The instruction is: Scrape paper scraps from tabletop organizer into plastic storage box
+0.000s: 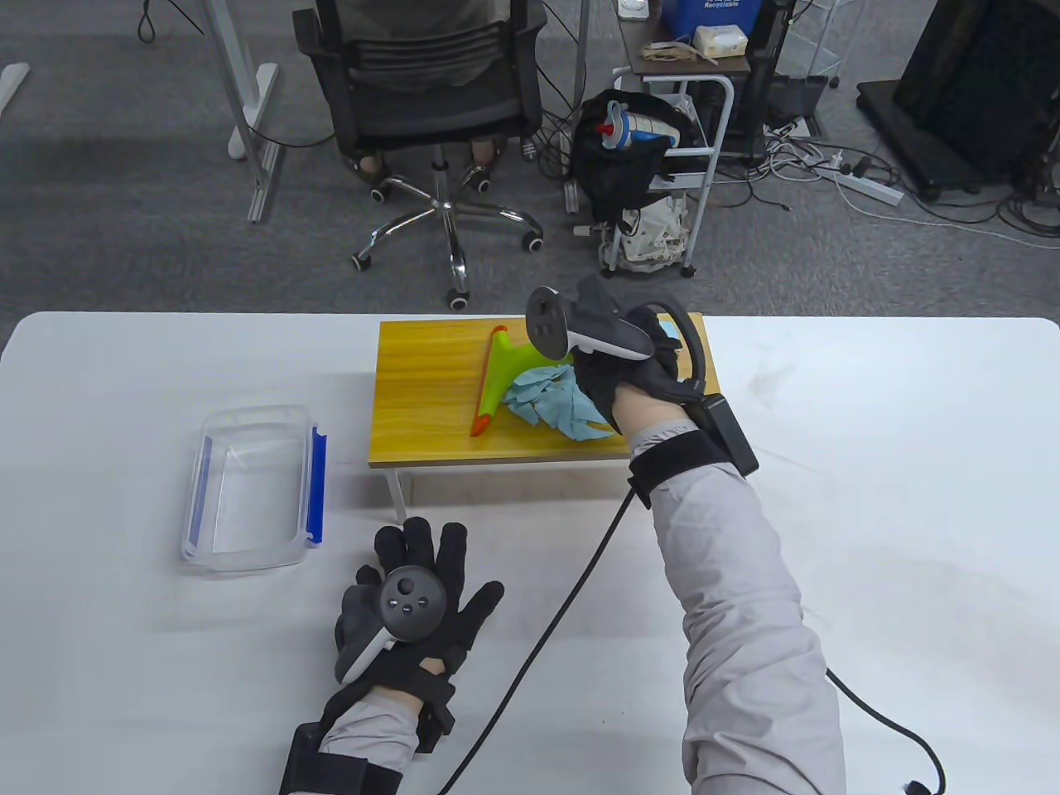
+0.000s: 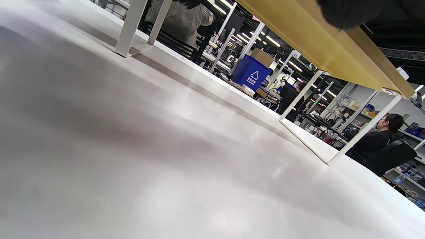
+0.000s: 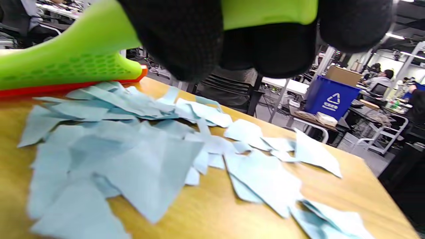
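While R hand [image 1: 617, 377] grips the green scraper [image 1: 505, 373] w/ blade beside blue scraps [image 1: 551, 402] on organizer [image 1: 431, 389], L hand [image 1: 410, 600] lies flat, fingers spread, near plastic box [image 1: 248, 489].

White table [image 1: 869, 464] — organizer [image 1: 431, 389], box [image 1: 248, 489].

Blue bin [image 2: 249, 73] beyond table: white recycling triangle with small white characters beneath, too small to read. Same triangle on bin in right wrist view. Table view: bin's white lettering partly cropped, unreadable.
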The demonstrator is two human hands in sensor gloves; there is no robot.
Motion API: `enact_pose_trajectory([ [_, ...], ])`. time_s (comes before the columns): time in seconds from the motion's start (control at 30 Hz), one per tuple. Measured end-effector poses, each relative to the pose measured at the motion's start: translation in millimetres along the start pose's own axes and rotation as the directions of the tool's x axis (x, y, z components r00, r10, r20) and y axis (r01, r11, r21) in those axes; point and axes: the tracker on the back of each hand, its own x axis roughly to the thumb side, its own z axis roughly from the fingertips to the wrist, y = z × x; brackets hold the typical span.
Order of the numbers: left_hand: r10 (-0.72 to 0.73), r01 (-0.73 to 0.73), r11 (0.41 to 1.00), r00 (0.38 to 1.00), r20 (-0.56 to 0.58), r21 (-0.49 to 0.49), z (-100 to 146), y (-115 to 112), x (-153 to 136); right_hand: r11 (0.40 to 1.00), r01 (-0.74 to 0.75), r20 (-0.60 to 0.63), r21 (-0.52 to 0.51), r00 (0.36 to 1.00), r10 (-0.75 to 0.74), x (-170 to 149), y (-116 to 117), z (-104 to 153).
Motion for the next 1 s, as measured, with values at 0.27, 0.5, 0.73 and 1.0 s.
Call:
enact_pose_trajectory([
  [0.27, 0.006, -0.006, 1.000, 1.000, 0.002, 0.000, 0.3, -0.3, -0.6, 1.000, 0.008, -0.042, -0.014, 0.999, -0.008, -14.7, -13.7, 7.7],
  [0.5, 0.015, -0.015, 1.000, 1.000, 0.005, -0.001, 0.2, -0.3, -1.0, 0.990, -0.002, -0.071, -0.144, 0.997, -0.008, -7.0, -8.0, 2.9],
  [0.73, 0.023, -0.023, 1.000, 1.000, 0.003, 0.001, 0.2, 0.4, -2.1, 0.966, -0.212, -0.071, -0.150, 0.977, 0.203, 9.8, -0.3, 7.0],
  [1.0, 0.022, -0.022, 1.000, 1.000, -0.002, 0.000, 0.5, 0.5, -2.6, 0.962, -0.268, -0.063, -0.044, 0.962, 0.265, 15.7, -14.5, 19.1],
])
